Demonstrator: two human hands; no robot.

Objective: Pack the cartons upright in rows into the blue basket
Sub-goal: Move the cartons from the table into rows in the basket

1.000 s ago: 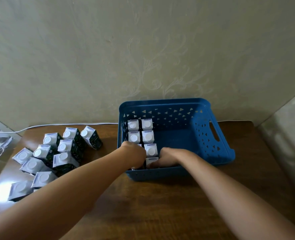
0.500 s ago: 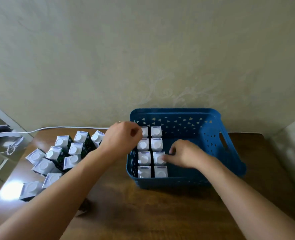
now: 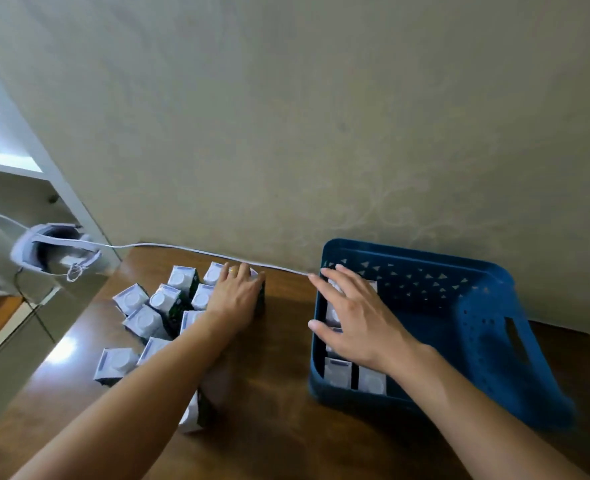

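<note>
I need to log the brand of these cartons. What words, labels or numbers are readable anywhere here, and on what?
None can be read.
Cartons: a bluish band of print along the top edge, too blurred to read.
Basket: only triangle cut-outs, no text.

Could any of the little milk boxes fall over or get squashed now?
Maybe. The left hand reaches into a tight bunch of loose cartons, so it might knock neighbours over. One carton near the forearm already looks tipped and could get pushed along the table. The right hand spreads flat over the packed cartons in the blue basket; pressing hard might dent them.
</note>
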